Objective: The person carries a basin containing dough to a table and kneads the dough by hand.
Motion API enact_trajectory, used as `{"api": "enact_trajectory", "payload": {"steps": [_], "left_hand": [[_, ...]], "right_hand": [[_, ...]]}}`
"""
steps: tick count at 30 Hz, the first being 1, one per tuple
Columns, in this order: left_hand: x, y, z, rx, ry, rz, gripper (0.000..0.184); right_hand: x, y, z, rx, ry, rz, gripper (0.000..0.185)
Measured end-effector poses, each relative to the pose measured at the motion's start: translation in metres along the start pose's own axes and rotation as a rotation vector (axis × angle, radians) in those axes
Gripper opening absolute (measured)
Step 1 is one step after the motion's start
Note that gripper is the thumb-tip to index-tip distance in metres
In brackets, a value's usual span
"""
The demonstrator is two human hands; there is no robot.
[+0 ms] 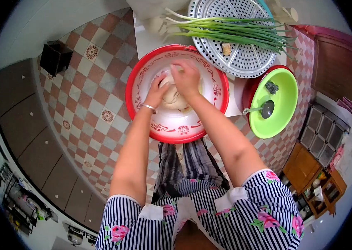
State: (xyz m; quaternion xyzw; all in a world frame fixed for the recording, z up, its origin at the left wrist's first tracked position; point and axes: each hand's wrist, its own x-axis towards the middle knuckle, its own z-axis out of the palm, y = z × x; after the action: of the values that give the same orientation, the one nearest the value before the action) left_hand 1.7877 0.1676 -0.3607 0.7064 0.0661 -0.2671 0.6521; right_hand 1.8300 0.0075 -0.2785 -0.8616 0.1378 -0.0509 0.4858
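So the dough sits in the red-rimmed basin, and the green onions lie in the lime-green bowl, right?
Not quite: the head view shows the green onions lying across the perforated metal steamer tray. The dough does sit in the red-rimmed basin.

Dough partly hidden, right hand blurred, steamer tray cut off

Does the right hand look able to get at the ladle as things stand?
Probably yes: the ladle lies uncovered in the green basin, handle over the near rim, though the right hand is at the dough.
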Motion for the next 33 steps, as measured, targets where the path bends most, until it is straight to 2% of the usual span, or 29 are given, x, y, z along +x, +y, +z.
{"api": "enact_trajectory", "payload": {"steps": [1,2,4,5,8,11,14,15,18,19,22,23,24,26,29,33], "left_hand": [[-0.008,0.013,-0.004,-0.174,-0.056,0.008,0.062],[-0.019,0.013,-0.003,-0.017,-0.014,-0.014,0.063],[-0.033,0.009,-0.001,0.298,0.077,-0.060,0.065],[-0.033,-0.004,0.003,0.269,0.128,-0.144,0.066],[-0.029,-0.042,0.009,0.137,0.107,-0.150,0.061],[-0.058,0.020,0.023,-0.296,0.136,-0.516,0.066],[-0.048,0.064,0.001,-0.342,0.226,-0.460,0.071],[-0.038,0.081,-0.004,-0.408,0.324,-0.457,0.069],[-0.030,0.129,-0.006,-0.294,0.018,-0.379,0.064],[-0.023,0.112,-0.005,-0.146,-0.054,-0.297,0.063],[-0.055,0.099,0.007,-0.052,-0.107,-0.160,0.066],[-0.065,0.098,0.015,0.207,-0.079,0.059,0.066],[-0.081,0.099,0.024,0.462,-0.053,0.274,0.065],[-0.101,0.108,0.035,0.583,0.033,0.331,0.063],[-0.106,0.079,0.042,0.750,0.149,0.478,0.050],[-0.073,0.049,0.051,0.873,0.228,0.535,0.047]], "right_hand": [[-0.018,-0.005,-0.017,-0.090,0.105,0.064,0.031],[-0.029,-0.008,-0.027,-0.178,0.207,0.129,0.037],[-0.059,0.075,0.002,0.119,0.340,0.382,0.050],[-0.066,0.105,0.013,0.273,0.406,0.507,0.058],[-0.037,0.065,-0.008,0.268,0.099,0.668,0.068],[-0.014,0.015,-0.025,0.040,-0.111,0.221,0.065],[-0.021,0.001,-0.027,-0.002,-0.260,-0.100,0.061],[-0.025,0.000,-0.024,0.072,-0.272,-0.079,0.059],[-0.031,-0.012,-0.029,0.011,-0.330,-0.127,0.059],[-0.026,-0.012,-0.030,0.194,-0.382,0.099,0.048],[-0.012,-0.008,-0.039,0.739,-0.514,0.804,0.025],[-0.022,-0.016,-0.027,0.531,-0.364,0.708,0.027],[-0.036,-0.011,-0.020,0.089,-0.414,0.330,0.028],[-0.070,-0.046,-0.024,-0.136,-0.104,0.249,0.026],[-0.098,-0.030,-0.022,-0.085,0.068,-0.012,0.025],[-0.077,0.014,-0.009,-0.185,0.181,-0.325,0.019]]}}
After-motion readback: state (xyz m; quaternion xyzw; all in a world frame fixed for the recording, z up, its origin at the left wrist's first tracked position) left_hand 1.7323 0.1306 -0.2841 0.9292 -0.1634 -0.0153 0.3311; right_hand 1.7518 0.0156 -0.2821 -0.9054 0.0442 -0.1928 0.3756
